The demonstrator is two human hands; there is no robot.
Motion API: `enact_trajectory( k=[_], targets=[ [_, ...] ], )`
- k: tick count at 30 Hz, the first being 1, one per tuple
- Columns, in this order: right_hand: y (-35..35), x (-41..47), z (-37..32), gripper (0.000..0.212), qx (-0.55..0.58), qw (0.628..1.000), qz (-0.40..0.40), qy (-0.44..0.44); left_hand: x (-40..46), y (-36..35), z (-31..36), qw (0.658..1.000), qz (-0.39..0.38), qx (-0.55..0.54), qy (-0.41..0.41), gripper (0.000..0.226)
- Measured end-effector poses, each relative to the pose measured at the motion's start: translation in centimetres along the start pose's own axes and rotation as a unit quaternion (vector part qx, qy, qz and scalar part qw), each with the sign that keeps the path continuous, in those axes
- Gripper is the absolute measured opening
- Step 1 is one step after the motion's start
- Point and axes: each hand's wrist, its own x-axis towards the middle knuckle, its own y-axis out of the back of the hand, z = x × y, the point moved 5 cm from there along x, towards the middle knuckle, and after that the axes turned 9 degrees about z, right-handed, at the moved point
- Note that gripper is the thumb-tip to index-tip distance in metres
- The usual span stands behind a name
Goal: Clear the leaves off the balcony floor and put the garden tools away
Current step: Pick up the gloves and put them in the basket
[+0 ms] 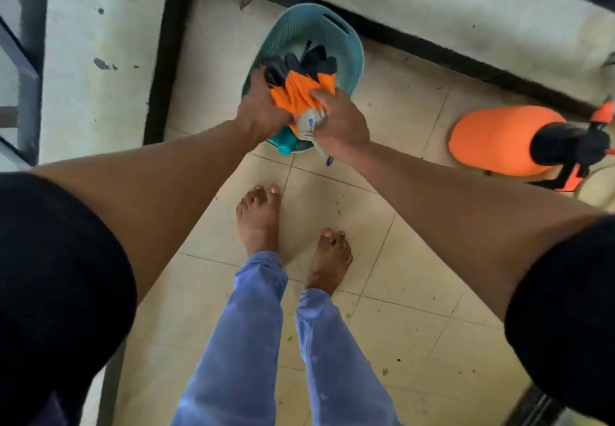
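Observation:
Both hands hold a bundle of orange garden gloves (pixel 296 92) with dark fingertips and grey cuffs, right above a teal plastic basket (pixel 349 46) in the balcony corner. My left hand (pixel 259 106) grips the gloves from the left side. My right hand (pixel 339 119) pinches them at the grey cuff end. Dark items lie inside the basket, partly hidden by the gloves. A small teal part shows at the basket's near edge, under my hands.
An orange pressure sprayer (pixel 506 141) with a black and orange pump top lies on its side at the right. Low white parapet walls (pixel 100 59) with dark base strips close the corner. My bare feet (pixel 259 219) stand on beige tiles with small bits of debris.

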Motion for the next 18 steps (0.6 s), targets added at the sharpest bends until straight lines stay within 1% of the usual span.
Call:
enact_trajectory(
  k=[1, 2, 3, 4, 5, 6, 7, 8, 9, 10, 11, 12, 13, 15, 16, 18],
  targets=[
    [-0.3, 0.0, 0.4, 0.061, -0.04, 0.999, -0.006, 0.01, -0.5, -1.1, -4.5, 0.994, 0.02, 0.106, -0.001, 0.064],
    [-0.6, -0.1, 0.8, 0.059, -0.079, 0.997, -0.009, 0.02, -2.2, -1.8, -9.2, 0.983, -0.004, 0.181, 0.001, 0.051],
    [-0.7, -0.3, 1.1, 0.057, -0.117, 0.993, -0.009, 0.028, -3.5, -4.4, -13.3, 0.969, -0.018, 0.243, -0.03, 0.042],
    [-0.6, -0.5, 1.3, 0.056, -0.156, 0.987, -0.001, 0.04, -5.7, -7.3, -17.4, 0.961, -0.043, 0.265, -0.066, 0.039],
    [-0.4, -0.9, 1.4, 0.056, -0.2, 0.978, 0.021, 0.058, -7.1, -9.4, -18.1, 0.943, -0.085, 0.302, -0.107, 0.038],
    [-0.1, -1.2, 1.4, 0.057, -0.243, 0.965, 0.055, 0.08, -6.5, -8.7, -16.3, 0.9, -0.11, 0.374, -0.196, 0.041],
    [0.3, -1.5, 1.1, 0.058, -0.278, 0.951, 0.091, 0.1, -4.2, -6.0, -11.8, 0.872, -0.074, 0.408, -0.26, 0.046],
    [0.7, -1.8, 0.9, 0.059, -0.3, 0.94, 0.116, 0.114, -2.9, -3.3, -7.7, 0.873, -0.07, 0.418, -0.241, 0.055],
    [0.8, -2.0, 0.7, 0.061, -0.31, 0.933, 0.127, 0.13, -2.9, -2.1, -3.3, 0.892, -0.058, 0.375, -0.244, 0.065],
    [0.8, -2.1, 0.4, 0.062, -0.315, 0.929, 0.124, 0.151, -2.6, -1.3, -0.4, 0.867, -0.063, 0.381, -0.315, 0.072],
    [0.6, -2.2, 0.1, 0.062, -0.32, 0.924, 0.111, 0.18, -2.4, -0.1, 0.7, 0.848, -0.027, 0.392, -0.355, 0.075],
    [0.2, -2.3, -0.1, 0.062, -0.325, 0.917, 0.092, 0.211, -2.9, 0.4, 1.2, 0.833, -0.02, 0.411, -0.371, 0.074],
    [-0.3, -2.4, -0.1, 0.061, -0.332, 0.91, 0.069, 0.239, -2.7, 0.7, 1.2, 0.822, -0.035, 0.429, -0.374, 0.073],
    [-1.5, -2.7, 0.5, 0.062, -0.345, 0.9, 0.021, 0.265, -3.6, 0.0, -0.6, 0.81, -0.082, 0.45, -0.368, 0.071],
    [-2.1, -2.9, 1.0, 0.064, -0.35, 0.899, 0.004, 0.264, -3.8, -0.4, -1.1, 0.802, -0.079, 0.456, -0.378, 0.071],
    [-2.6, -3.0, 1.9, 0.067, -0.354, 0.899, -0.009, 0.257, -3.3, -0.5, -1.0, 0.804, -0.08, 0.455, -0.374, 0.071]
  ],
)
